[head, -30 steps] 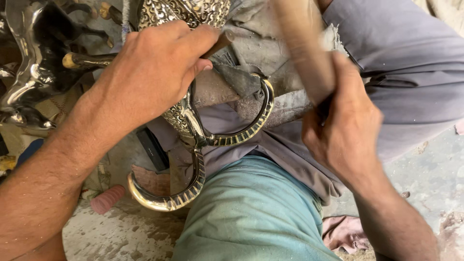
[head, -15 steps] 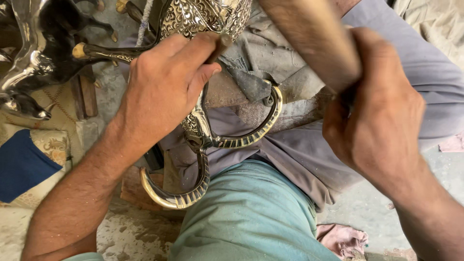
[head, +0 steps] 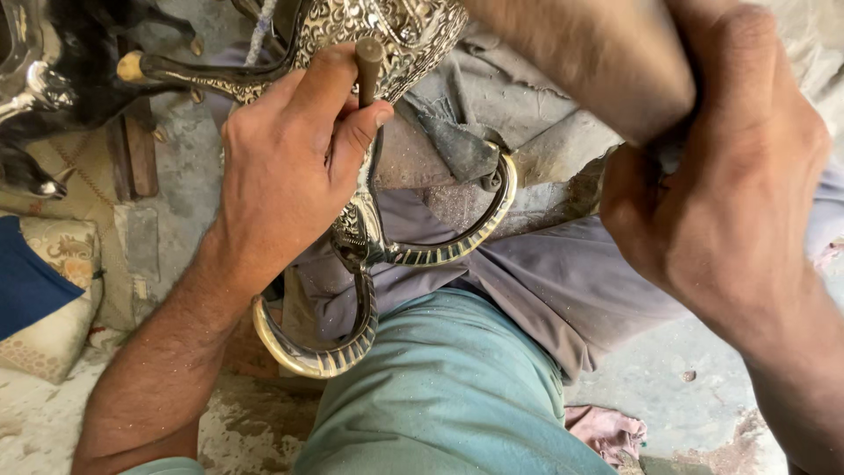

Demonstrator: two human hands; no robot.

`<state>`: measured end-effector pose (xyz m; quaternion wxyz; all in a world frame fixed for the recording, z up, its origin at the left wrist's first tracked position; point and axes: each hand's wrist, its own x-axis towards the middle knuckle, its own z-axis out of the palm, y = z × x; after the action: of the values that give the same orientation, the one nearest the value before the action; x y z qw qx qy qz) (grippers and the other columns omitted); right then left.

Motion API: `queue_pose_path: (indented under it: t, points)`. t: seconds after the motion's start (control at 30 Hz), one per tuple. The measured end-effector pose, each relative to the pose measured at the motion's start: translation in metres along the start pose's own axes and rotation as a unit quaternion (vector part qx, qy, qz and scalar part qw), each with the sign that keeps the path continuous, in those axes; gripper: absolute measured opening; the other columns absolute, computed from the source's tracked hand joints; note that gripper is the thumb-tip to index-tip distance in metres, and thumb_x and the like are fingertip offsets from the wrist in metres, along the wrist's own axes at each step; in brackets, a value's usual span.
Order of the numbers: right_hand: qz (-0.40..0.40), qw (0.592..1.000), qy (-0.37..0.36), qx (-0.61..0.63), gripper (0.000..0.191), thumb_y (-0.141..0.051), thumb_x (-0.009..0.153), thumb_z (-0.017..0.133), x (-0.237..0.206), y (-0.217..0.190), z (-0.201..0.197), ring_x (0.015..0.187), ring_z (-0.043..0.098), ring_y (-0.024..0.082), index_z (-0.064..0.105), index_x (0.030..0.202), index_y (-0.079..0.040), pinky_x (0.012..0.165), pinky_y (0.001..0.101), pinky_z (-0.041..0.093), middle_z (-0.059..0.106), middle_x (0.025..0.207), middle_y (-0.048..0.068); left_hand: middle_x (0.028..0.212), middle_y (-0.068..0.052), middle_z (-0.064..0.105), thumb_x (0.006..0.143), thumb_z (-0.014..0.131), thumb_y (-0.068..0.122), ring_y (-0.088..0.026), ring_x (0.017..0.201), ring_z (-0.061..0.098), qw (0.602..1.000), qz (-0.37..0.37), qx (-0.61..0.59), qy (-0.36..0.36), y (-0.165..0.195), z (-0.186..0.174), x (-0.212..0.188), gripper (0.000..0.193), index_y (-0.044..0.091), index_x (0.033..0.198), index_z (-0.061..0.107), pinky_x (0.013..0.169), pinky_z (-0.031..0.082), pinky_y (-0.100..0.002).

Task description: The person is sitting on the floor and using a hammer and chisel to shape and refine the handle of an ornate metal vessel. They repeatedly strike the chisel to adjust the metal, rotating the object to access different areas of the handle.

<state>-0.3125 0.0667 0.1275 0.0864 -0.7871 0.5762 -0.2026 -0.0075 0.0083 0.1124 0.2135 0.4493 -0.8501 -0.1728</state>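
Wooden mallet [head: 585,66] blurred, head cut off by top edge. Punch [head: 368,66] tip hidden behind left hand [head: 290,167]. Engraved metal vessel [head: 387,31] cropped at top.

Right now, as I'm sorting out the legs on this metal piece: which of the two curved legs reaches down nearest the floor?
The lower curved leg, hooking left under the left hand. The other curved leg sweeps right, resting higher on the lap.

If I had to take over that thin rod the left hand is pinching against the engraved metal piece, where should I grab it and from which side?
Grip the thin rod on its shaft just below the blunt top end, probably from the left, where the left hand pinches it now. It stands roughly upright against the engraved metal piece, and the right hand with its wooden handle crowds the right side.
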Motion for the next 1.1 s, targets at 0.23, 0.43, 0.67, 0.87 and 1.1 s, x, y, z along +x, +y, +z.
queue_pose_path:
  t: [0.23,0.43,0.67,0.87,1.1]
  points:
    - [0.016,0.999,-0.047,0.002,0.062,0.009,0.093,0.067,0.007,-0.018,-0.017,0.099,0.065,0.04,0.048,0.151,-0.001,0.083,0.047,0.056,0.057,0.12,0.026,0.089,-0.011,0.065,0.113,0.075,0.019,-0.024,0.078,0.069,1.0,0.005,-0.006,0.023,0.002,0.0,-0.01,0.024,0.001,0.115,0.059,0.067,0.054,-0.036]
    - [-0.001,0.996,-0.047,0.07,0.052,0.007,0.1,0.067,0.005,-0.012,-0.02,0.096,0.068,0.033,0.043,0.146,0.003,0.076,0.0391,0.057,0.059,0.122,0.025,0.089,-0.012,0.064,0.112,0.072,0.014,-0.026,0.079,0.067,0.999,0.017,-0.004,0.03,0.003,0.0,-0.015,0.02,0.0,0.117,0.059,0.067,0.052,-0.038]
    - [-0.045,0.996,-0.059,-0.042,0.057,0.013,0.096,0.067,0.009,-0.011,-0.022,0.093,0.068,0.035,0.049,0.149,0.003,0.079,0.0384,0.058,0.062,0.115,0.026,0.087,-0.013,0.064,0.109,0.078,0.013,-0.026,0.07,0.065,0.999,-0.009,-0.028,0.04,0.004,0.002,-0.019,0.024,-0.003,0.116,0.061,0.06,0.05,-0.039]
    - [-0.08,0.993,-0.057,-0.066,0.061,0.014,0.086,0.068,0.012,-0.017,-0.024,0.095,0.07,0.033,0.052,0.143,-0.001,0.083,0.0388,0.06,0.065,0.117,0.024,0.09,-0.012,0.065,0.11,0.075,0.012,-0.023,0.077,0.067,0.998,0.011,0.006,0.063,0.006,0.005,-0.027,0.019,-0.001,0.115,0.061,0.069,0.053,-0.036]
    - [-0.057,0.996,-0.064,0.029,0.056,0.019,0.093,0.061,0.018,-0.017,-0.021,0.095,0.069,0.029,0.05,0.145,0.003,0.079,0.0363,0.059,0.065,0.119,0.025,0.095,-0.01,0.066,0.112,0.069,0.016,-0.021,0.081,0.069,0.998,0.003,0.002,0.056,0.006,0.005,-0.034,0.017,0.001,0.117,0.062,0.069,0.055,-0.033]
